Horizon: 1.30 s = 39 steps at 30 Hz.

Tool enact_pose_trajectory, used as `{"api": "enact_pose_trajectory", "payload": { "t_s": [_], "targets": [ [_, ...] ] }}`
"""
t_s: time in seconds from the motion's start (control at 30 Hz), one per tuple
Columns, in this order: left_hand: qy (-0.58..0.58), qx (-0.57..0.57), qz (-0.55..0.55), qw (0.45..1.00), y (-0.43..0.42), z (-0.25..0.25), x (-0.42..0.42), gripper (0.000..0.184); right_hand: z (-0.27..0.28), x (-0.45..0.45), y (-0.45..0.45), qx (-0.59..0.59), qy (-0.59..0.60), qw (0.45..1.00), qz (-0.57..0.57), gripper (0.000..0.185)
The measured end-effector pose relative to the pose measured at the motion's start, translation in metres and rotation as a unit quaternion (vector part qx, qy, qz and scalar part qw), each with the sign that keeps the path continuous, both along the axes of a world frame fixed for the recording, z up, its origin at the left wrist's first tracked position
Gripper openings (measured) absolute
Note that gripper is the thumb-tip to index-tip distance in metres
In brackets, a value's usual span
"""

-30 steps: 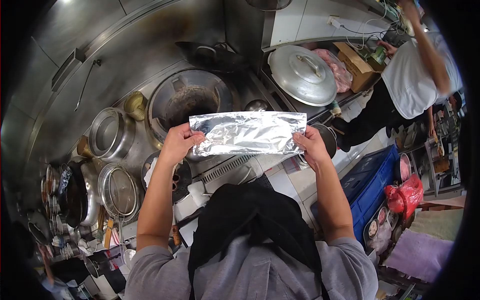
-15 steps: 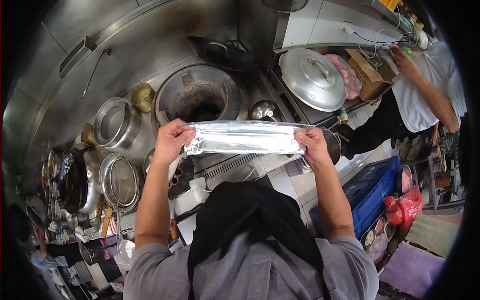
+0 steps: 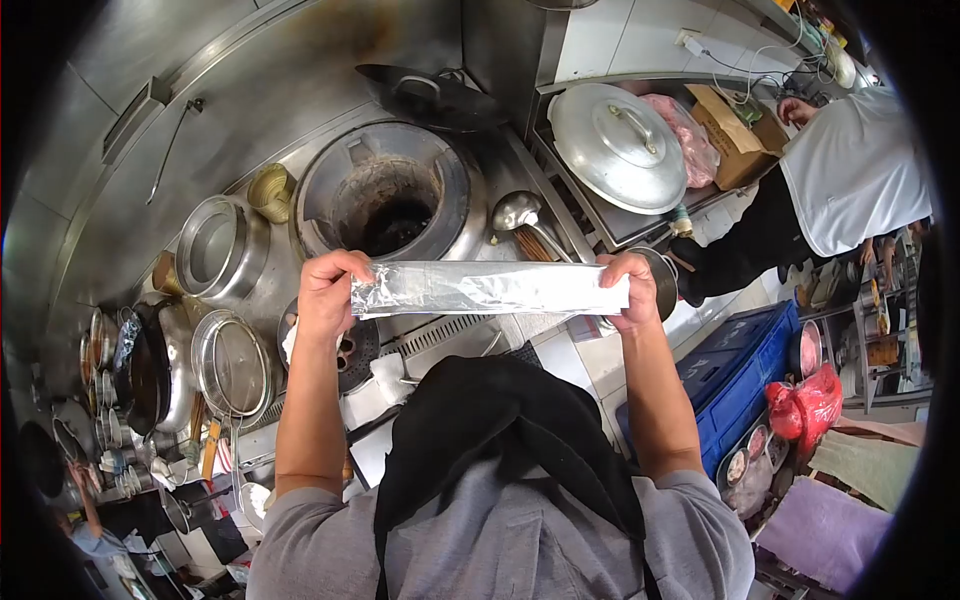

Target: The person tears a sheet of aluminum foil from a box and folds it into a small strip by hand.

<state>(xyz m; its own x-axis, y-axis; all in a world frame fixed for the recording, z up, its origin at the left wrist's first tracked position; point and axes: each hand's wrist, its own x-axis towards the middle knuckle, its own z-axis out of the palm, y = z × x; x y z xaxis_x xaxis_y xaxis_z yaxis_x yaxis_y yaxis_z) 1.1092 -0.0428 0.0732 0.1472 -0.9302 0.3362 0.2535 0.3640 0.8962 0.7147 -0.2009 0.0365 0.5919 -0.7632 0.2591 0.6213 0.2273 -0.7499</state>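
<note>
A long folded strip of aluminium foil [image 3: 480, 288] is stretched level between my two hands, its shiny face toward me. My left hand [image 3: 330, 290] pinches its left end, thumb on top. At the opposite end my right hand [image 3: 632, 288] grips with thumb and bent fingers. Behind the foil stands a round wok burner [image 3: 320, 200] with a dark, open pit. A metal ladle [image 3: 517, 210] lies right of the burner, just beyond the foil. Below my left hand is a perforated dark ladle [image 3: 355, 345], partly hidden by my wrist.
To the left stand metal pots [image 3: 225, 250] and a mesh strainer [image 3: 232, 365]. A black wok [image 3: 430, 95] leans at the back wall. A large lidded pot [image 3: 615, 150] sits at back right. Another person [image 3: 860, 170] stands on the right, near a blue crate [image 3: 735, 375].
The foil strip has come slightly lower and nearer, its face turned a little. Both hands still hold its ends. The person on the right has turned and lowered a hand.
</note>
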Motion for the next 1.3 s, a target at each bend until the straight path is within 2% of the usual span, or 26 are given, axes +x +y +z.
{"api": "enact_pose_trajectory", "payload": {
  "t_s": [0.1, 0.17, 0.27, 0.47, 0.7, 0.77, 0.83, 0.87, 0.9, 0.93, 1.0, 1.07, 1.13, 1.2, 1.23, 1.27, 1.3],
  "targets": [
    [0.044, 0.017, -0.010, 0.999, -0.004, -0.007, 0.000, 0.012, 0.007, -0.003, 0.004, -0.022, -0.016, 1.000, 0.009, 0.010],
    [0.066, 0.012, -0.019, 0.998, -0.008, -0.007, -0.001, 0.010, 0.010, -0.006, 0.004, -0.091, 0.000, 0.996, -0.002, 0.012],
    [0.014, -0.002, -0.033, 0.999, -0.011, -0.007, 0.003, 0.010, 0.018, -0.016, 0.002, -0.132, 0.058, 0.989, -0.012, 0.013],
    [-0.037, -0.003, -0.055, 0.998, -0.014, 0.002, 0.009, 0.016, 0.023, -0.019, 0.004, -0.134, 0.094, 0.986, -0.031, 0.014],
    [-0.038, 0.005, -0.081, 0.996, -0.016, 0.020, 0.010, 0.017, 0.037, -0.011, 0.007, -0.122, 0.103, 0.986, -0.045, 0.017],
    [-0.059, 0.036, -0.039, 0.997, -0.018, 0.016, 0.011, 0.008, 0.039, -0.011, 0.009, -0.142, 0.121, 0.980, -0.064, 0.022],
    [-0.082, 0.077, -0.031, 0.993, -0.016, 0.019, 0.007, 0.006, 0.030, -0.019, 0.008, -0.150, 0.143, 0.976, -0.062, 0.021],
    [-0.103, 0.118, -0.021, 0.987, -0.016, 0.020, 0.004, 0.008, 0.024, -0.023, 0.007, -0.159, 0.165, 0.972, -0.059, 0.021],
    [-0.117, 0.123, 0.005, 0.985, -0.018, 0.021, -0.001, 0.016, 0.019, -0.023, 0.007, -0.159, 0.165, 0.972, -0.058, 0.021],
    [-0.117, 0.123, 0.005, 0.985, -0.018, 0.024, -0.004, 0.016, 0.014, -0.024, 0.007, -0.157, 0.176, 0.969, -0.069, 0.019],
    [-0.090, 0.144, 0.039, 0.985, -0.019, 0.033, -0.009, 0.023, 0.014, -0.023, 0.012, -0.155, 0.188, 0.967, -0.081, 0.023],
    [-0.097, 0.132, 0.040, 0.986, -0.020, 0.038, -0.014, 0.025, 0.027, -0.012, 0.024, -0.093, 0.247, 0.953, -0.150, 0.033],
    [-0.106, 0.119, 0.044, 0.986, -0.021, 0.040, -0.016, 0.027, 0.028, -0.009, 0.023, -0.102, 0.247, 0.949, -0.167, 0.037],
    [-0.209, 0.158, 0.088, 0.961, -0.022, 0.040, -0.015, 0.032, 0.027, -0.010, 0.023, -0.108, 0.292, 0.935, -0.171, 0.039],
    [-0.210, 0.158, 0.086, 0.961, -0.022, 0.041, -0.014, 0.032, 0.027, -0.009, 0.022, -0.101, 0.305, 0.932, -0.168, 0.037],
    [-0.242, 0.149, 0.090, 0.954, -0.022, 0.041, -0.013, 0.026, 0.030, -0.011, 0.019, -0.100, 0.304, 0.932, -0.170, 0.037],
    [-0.275, 0.141, 0.096, 0.946, -0.022, 0.042, -0.012, 0.020, 0.038, -0.013, 0.017, -0.144, 0.378, 0.902, -0.150, 0.036]
  ]
}}
